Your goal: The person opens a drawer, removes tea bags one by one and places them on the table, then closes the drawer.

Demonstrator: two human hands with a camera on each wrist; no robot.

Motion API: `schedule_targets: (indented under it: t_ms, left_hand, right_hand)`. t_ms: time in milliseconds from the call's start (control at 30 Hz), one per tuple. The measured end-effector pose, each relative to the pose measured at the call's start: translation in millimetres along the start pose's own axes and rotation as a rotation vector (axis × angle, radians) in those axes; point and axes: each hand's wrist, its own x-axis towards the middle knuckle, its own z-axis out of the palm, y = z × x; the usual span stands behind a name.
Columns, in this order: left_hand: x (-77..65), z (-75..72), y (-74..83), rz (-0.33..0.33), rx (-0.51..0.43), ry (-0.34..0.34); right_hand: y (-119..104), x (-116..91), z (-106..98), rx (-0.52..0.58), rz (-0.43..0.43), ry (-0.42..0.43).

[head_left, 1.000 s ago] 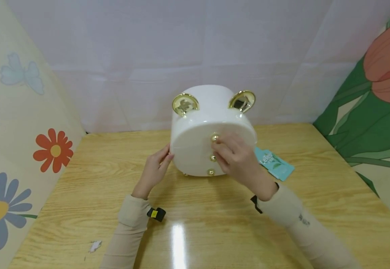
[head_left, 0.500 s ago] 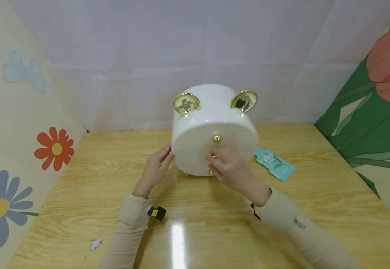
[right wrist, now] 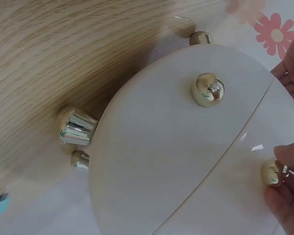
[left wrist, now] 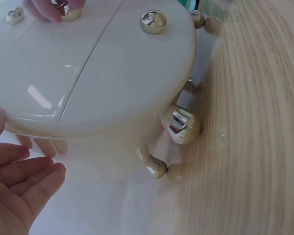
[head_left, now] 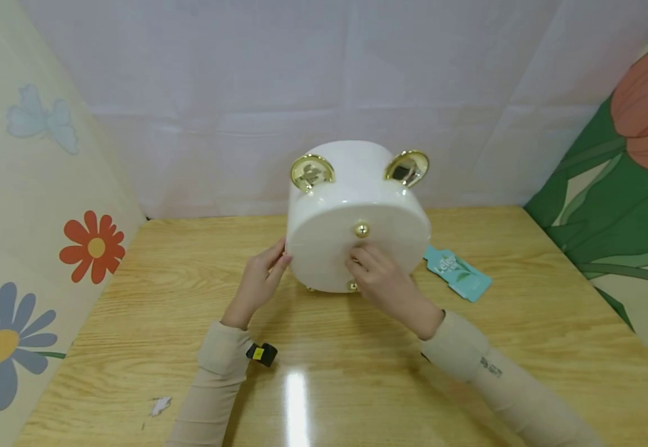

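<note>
A glossy white storage box (head_left: 318, 248) with gold ears (head_left: 312, 172) stands on the table, its rounded front facing me. Gold round knobs run down that front: a top knob (head_left: 361, 229), a middle knob (right wrist: 273, 173) and a bottom knob (left wrist: 153, 21). My right hand (head_left: 387, 279) pinches the middle knob between thumb and fingers. Thin seams (right wrist: 213, 169) cross the front, with no gap showing. My left hand (head_left: 256, 282) touches the box's left side, thumb at the front edge and fingers loosely extended along the side.
A teal packet (head_left: 463, 275) lies on the wooden table (head_left: 346, 385) right of the box. Gold ball feet (left wrist: 183, 125) hold the box up. A small pale scrap (head_left: 159, 406) is at the front left. Behind hangs a white cloth (head_left: 234, 124); flowered panels flank the table.
My right hand has moved down from the top knob to the middle knob and taken hold of it. The left hand stays at the box's side.
</note>
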Motion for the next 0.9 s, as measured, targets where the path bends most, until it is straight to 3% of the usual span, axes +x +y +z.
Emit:
schedule_targets:
  t_ms: [167, 400, 500, 900]
  left_hand:
    - [0.3, -0.9, -0.1, -0.004, -0.008, -0.011]
    - [-2.0, 7.8, -35.6, 0.046, 0.013, 0.033]
    - [-2.9, 9.0, -43.5, 0.050, 0.025, 0.036]
    - [-3.7, 8.0, -44.8, 0.050, 0.053, 0.007]
  right_hand:
    - [1, 0, 1, -0.088, -0.035, -0.016]
    - [2, 0, 2, -0.123, -0.063, 0.005]
    - [2, -1, 2, -0.129, -0.072, 0.012]
    - [2, -2, 0, -0.171, -0.092, -0.006]
